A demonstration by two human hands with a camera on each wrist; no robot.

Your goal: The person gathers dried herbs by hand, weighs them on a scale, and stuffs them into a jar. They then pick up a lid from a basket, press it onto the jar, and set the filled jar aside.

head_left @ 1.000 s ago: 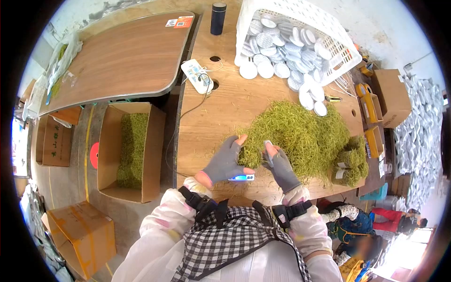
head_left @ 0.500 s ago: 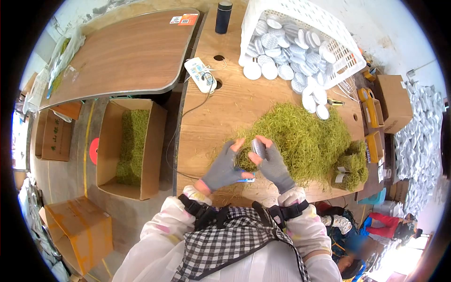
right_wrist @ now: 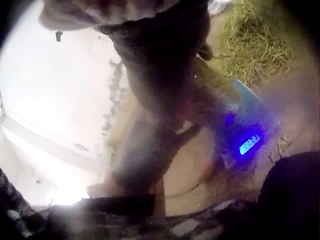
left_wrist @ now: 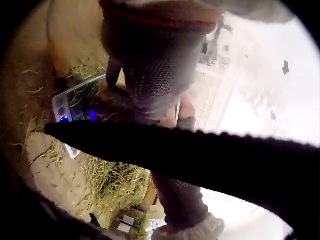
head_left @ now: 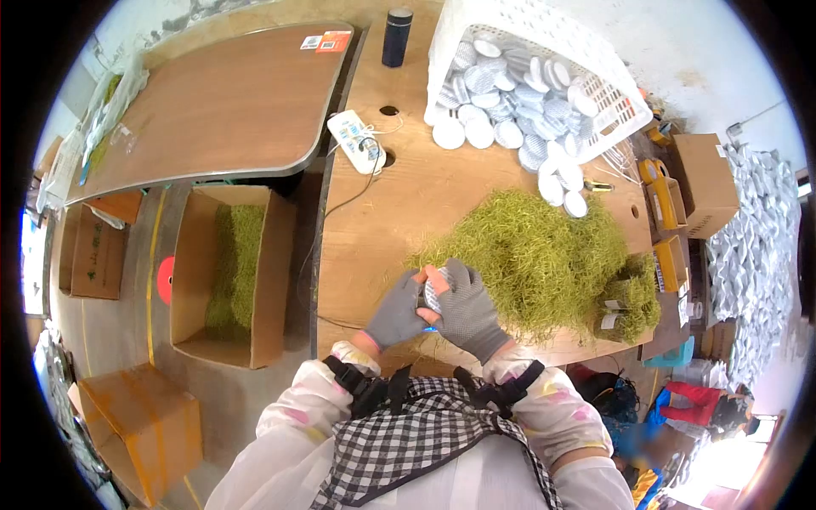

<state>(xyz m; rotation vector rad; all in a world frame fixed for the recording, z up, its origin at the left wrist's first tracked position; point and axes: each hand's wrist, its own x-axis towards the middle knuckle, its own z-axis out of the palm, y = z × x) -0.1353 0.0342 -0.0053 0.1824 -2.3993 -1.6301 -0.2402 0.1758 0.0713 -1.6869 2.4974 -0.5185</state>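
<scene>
In the head view both gloved hands meet over the near part of the wooden table (head_left: 399,204). My left hand (head_left: 393,313) grips a small round jar, mostly hidden by the fingers. Across its mouth my right hand (head_left: 467,313) holds a round silver lid (head_left: 434,293), its fingers curled over the edge. Beyond them spreads a heap of dried green herb (head_left: 535,255). A small digital scale with a lit blue display (right_wrist: 250,144) lies under the hands, largely covered in the head view. The wrist views show the gloves dark and blurred.
Filled clear jars (head_left: 625,306) stand at the heap's right. A white plastic basket (head_left: 625,98) spills silver lids onto the table. A power strip (head_left: 357,140), a dark flask (head_left: 396,38) and a cutter (head_left: 598,186) lie farther back. A herb-filled carton (head_left: 270,280) stands on the left.
My right hand has moved left, bringing the silver lid over the jar in my left hand. Earlier the hands were apart, with the left one spread open beside the herb.
</scene>
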